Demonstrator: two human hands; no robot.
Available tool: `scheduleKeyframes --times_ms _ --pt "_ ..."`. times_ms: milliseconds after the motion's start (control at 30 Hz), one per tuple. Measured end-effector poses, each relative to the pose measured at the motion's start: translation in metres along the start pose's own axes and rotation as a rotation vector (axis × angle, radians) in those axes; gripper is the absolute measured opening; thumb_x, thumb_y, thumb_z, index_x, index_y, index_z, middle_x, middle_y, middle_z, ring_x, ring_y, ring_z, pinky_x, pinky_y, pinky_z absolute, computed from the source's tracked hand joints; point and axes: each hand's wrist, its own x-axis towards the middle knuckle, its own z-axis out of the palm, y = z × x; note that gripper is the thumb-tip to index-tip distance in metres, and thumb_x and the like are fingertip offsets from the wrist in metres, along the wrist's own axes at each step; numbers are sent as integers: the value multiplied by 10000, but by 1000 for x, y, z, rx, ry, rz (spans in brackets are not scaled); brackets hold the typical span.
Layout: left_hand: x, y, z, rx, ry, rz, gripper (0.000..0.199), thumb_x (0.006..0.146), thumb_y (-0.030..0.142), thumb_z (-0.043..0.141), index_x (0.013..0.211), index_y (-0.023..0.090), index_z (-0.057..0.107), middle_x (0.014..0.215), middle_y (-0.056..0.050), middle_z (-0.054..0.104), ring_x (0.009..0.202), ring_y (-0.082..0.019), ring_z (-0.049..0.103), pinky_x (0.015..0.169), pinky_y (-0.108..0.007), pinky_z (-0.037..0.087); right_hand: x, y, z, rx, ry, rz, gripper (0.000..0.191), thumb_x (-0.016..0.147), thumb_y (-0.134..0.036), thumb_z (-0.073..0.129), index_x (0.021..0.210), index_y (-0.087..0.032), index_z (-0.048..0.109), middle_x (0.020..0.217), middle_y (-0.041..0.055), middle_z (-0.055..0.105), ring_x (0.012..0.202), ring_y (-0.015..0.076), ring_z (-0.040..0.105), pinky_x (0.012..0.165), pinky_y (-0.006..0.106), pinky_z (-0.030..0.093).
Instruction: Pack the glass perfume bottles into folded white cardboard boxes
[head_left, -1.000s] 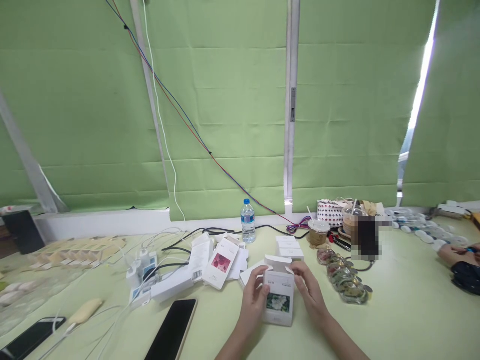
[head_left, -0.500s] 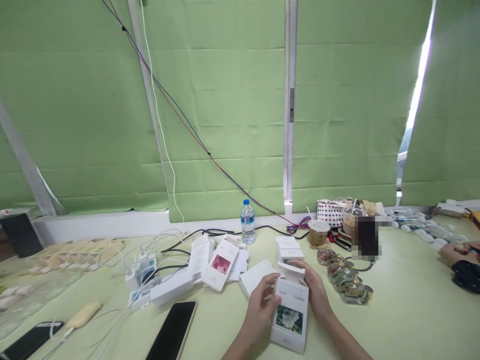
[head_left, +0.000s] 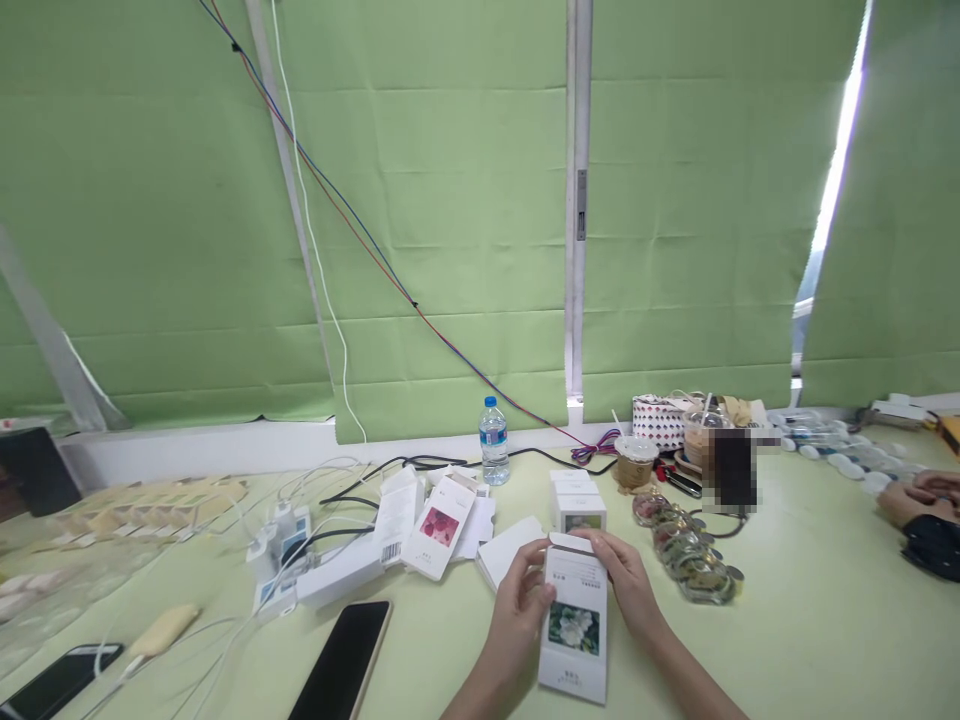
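Note:
A white box (head_left: 573, 665) with a picture of a white flower stands tilted between both hands. My left hand (head_left: 520, 605) grips its left edge, thumb on the front. At the top right edge, my right hand (head_left: 624, 580) has its fingers on the box's top flap, which lies folded nearly over the opening. Just behind are small white boxes (head_left: 576, 488) in a row. Left of them lies a flat white box (head_left: 510, 548), partly behind my left hand. A white box with a pink flower picture (head_left: 439, 527) leans on other white cartons.
A water bottle (head_left: 494, 445), a drink cup (head_left: 635, 462) and a row of packaged round items (head_left: 686, 550) stand behind and right. Phones (head_left: 341, 660), a power strip (head_left: 277, 570) and cables lie left. Another person's hands (head_left: 919, 500) are at far right.
The box's top flap, raised before, is now folded down. My right hand's fingers have moved in over the top edge. The view has shifted slightly.

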Motion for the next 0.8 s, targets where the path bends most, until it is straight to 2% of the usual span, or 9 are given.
scheduleKeyframes --times_ms 400,800 --pt "2 -7 -4 18 -7 36 406 771 413 686 1123 244 573 1033 -76 637 908 -237 641 774 -332 504 5 0 -3 -121 -39 -130 417 838 -546 566 916 -196 778 1097 149 707 1001 305 645 822 401 522" --pt "4 -14 -12 71 -33 69 389 797 385 666 1144 245 560 1081 -77 620 952 -239 629 797 -344 509 5 -5 0 -92 -49 -70 396 777 -566 628 868 -216 787 1134 148 683 998 307 637 626 325 559"
